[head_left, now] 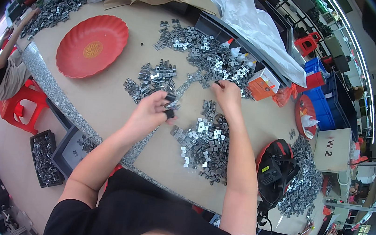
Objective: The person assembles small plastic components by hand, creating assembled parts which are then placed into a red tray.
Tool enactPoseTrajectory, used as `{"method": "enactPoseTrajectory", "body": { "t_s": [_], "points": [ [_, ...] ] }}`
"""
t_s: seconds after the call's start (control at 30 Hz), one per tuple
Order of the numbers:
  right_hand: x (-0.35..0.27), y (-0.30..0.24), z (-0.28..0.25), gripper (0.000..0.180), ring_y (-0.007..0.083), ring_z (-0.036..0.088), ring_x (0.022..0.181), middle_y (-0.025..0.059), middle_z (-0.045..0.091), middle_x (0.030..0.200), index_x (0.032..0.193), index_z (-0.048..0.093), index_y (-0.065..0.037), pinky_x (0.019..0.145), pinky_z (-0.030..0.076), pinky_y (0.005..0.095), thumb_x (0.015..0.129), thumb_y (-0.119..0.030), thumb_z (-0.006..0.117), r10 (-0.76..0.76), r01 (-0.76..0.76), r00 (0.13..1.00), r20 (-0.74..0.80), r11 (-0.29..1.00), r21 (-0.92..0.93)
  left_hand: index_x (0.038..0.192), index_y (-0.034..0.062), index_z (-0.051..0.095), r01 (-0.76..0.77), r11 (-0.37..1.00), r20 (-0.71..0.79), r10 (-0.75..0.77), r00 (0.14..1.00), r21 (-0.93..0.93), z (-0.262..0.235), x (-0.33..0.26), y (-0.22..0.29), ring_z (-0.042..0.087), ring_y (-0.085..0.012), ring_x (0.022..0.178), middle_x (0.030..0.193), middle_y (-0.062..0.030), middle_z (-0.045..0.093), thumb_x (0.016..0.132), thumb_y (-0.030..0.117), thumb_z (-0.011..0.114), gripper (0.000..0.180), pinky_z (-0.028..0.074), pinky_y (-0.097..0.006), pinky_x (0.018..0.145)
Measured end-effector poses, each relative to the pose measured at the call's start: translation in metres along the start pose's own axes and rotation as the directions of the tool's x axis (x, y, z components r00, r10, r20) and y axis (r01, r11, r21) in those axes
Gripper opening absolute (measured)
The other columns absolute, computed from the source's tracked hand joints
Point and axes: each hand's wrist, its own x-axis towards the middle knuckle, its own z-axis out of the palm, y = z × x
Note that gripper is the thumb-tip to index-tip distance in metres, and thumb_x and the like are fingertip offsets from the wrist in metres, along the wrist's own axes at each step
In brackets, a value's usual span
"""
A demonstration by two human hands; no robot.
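I am holding a small cluster of the grey stamped metal clips [171, 102] pinched in my left hand [151, 110], fingers closed around them above the tan table top [106, 93]. My right hand [227, 94] is reaching forward with the fingertips narrowed on a small dark piece at the edge of the far heap of clips [201, 48]; whether it is gripped or only touched, I cannot tell.

Progress, judging by how things lie: three loose groups are lying on the table, the far heap, a smaller patch [153, 78] to my left, and a dense spread [203, 143] just below my hands. Most pieces are lying unhandled, so I judge much is left.

Containers: the round red scalloped plastic tray [91, 44] is sitting empty, well apart on the left. A dark bin [44, 156] on the floor is holding more grey parts. An orange and white carton [263, 83] is standing near my right hand, contents hidden. Another person's hand [27, 17] is working a separate pile far left.
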Motion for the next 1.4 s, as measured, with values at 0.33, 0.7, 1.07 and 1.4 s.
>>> {"method": "enactPoseTrajectory", "body": {
  "t_s": [0.33, 0.7, 1.07, 1.4],
  "points": [
    [0.014, 0.0, 0.018, 0.043, 0.029, 0.058, 0.072, 0.0169, 0.058, 0.074, 0.092, 0.053, 0.003, 0.065, 0.045, 0.0346, 0.059, -0.02, 0.07, -0.019, 0.024, 0.996, 0.091, 0.998, -0.057, 0.1, -0.0027, 0.045, 0.16, 0.811, 0.06, -0.153, 0.986, -0.563, 0.015, 0.048, -0.023, 0.057, -0.0207, 0.082, 0.091, -0.0118, 0.053, 0.077, -0.008, 0.04, 0.025, 0.047, -0.028, 0.071],
    [-0.036, -0.017, -0.007, 0.024, 0.0236, 0.055, 0.064, 0.0143, 0.053, 0.081, 0.083, 0.059, 0.001, 0.06, 0.044, 0.0297, 0.062, -0.012, 0.064, -0.283, 0.262, 0.916, 0.285, 0.959, 0.11, 0.097, -0.0015, 0.046, 0.145, 0.819, 0.08, -0.122, 0.989, -0.555, 0.024, 0.051, -0.036, 0.057, -0.018, 0.078, 0.088, -0.0111, 0.056, 0.077, -0.004, 0.047, 0.02, 0.047, -0.026, 0.071],
    [-0.062, 0.0, 0.0, 0.03, 0.0111, 0.056, 0.065, 0.0077, 0.058, 0.082, 0.106, 0.048, 0.005, 0.057, 0.047, 0.0207, 0.079, -0.005, 0.053, 0.005, -0.247, 0.947, 0.32, 0.647, 0.721, 0.101, -0.0008, 0.049, 0.094, 0.913, 0.075, -0.069, 0.995, -0.398, 0.025, 0.046, -0.029, 0.055, -0.0128, 0.077, 0.09, -0.0075, 0.057, 0.073, -0.008, 0.044, 0.029, 0.044, -0.022, 0.066],
    [-0.077, -0.012, 0.012, 0.036, 0.0099, 0.056, 0.063, 0.0093, 0.058, 0.078, 0.106, 0.044, 0.008, 0.055, 0.046, 0.0196, 0.074, -0.002, 0.058, 0.068, -0.202, 0.975, 0.213, 0.675, 0.71, 0.093, 0.0, 0.054, 0.073, 0.947, 0.108, -0.041, 0.993, -0.312, 0.029, 0.04, -0.027, 0.053, -0.0096, 0.071, 0.085, -0.0051, 0.059, 0.074, -0.006, 0.046, 0.022, 0.042, -0.021, 0.064]
  ]
}}
